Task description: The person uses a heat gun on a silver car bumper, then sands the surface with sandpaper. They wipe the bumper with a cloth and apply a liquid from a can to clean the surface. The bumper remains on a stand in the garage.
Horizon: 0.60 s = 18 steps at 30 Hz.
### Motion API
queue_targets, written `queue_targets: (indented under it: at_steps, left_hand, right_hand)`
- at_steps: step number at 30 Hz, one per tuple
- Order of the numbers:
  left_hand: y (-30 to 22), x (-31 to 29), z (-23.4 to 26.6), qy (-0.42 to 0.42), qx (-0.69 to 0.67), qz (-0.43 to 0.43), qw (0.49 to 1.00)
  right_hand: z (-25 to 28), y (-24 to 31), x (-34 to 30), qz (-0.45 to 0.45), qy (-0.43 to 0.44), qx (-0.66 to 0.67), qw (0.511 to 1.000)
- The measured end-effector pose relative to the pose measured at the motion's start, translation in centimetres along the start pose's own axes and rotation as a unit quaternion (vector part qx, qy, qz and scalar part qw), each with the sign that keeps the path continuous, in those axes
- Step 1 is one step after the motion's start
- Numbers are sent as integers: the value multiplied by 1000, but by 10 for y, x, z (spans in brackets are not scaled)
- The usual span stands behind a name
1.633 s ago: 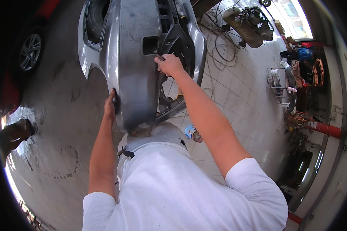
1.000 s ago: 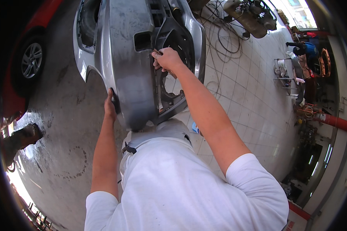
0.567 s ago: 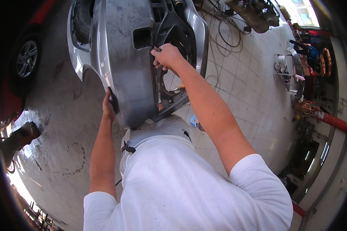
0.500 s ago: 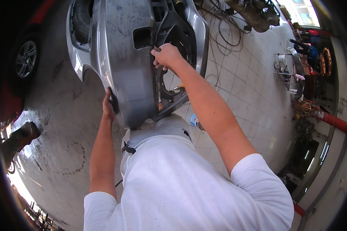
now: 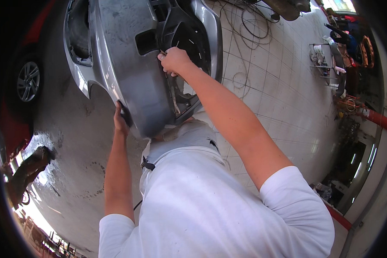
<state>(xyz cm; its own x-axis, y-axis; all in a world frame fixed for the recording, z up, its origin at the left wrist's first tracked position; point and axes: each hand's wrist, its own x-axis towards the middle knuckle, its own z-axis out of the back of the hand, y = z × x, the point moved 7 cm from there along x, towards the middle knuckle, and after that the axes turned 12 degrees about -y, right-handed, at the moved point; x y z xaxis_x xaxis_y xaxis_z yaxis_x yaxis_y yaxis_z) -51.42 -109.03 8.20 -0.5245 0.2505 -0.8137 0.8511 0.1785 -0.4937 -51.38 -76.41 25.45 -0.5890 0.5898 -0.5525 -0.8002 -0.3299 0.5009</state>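
A grey car bumper (image 5: 131, 81) with a rubbed, dull surface stands up in front of me, its near end against my legs. My left hand (image 5: 121, 122) grips its left edge, with the thumb up by a dark gap and the other fingers mostly hidden. My right hand (image 5: 175, 61) is closed in a pinch at the bumper's inner edge, just right of a square opening (image 5: 146, 41). A small brownish tip pokes out at its fingertips; what it belongs to I cannot make out. Past that hand lies the bumper's black inner side (image 5: 189, 43).
A red car with a silver wheel (image 5: 29, 81) stands at the left. Loose cables (image 5: 256, 30) lie on the tiled floor (image 5: 266, 103) at the far right. A metal rack with parts (image 5: 324, 64) and a red post (image 5: 380, 120) are along the right side.
The bumper and my right hand appear further left in the view. My right hand stays closed by the square opening, and my left hand keeps its grip. A blue can near my legs is out of sight.
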Motion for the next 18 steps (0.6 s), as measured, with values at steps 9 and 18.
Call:
queue_targets:
  at_steps: [9,18]
  left_hand:
    - [-8,-10,-13,-26,0,-55,998]
    - [-5,-7,-3,-54,-1,-56,997]
  right_hand:
    - [3,-33,-5,-15,44,252,967]
    - [-6,-25,-7,-32,10,218,975]
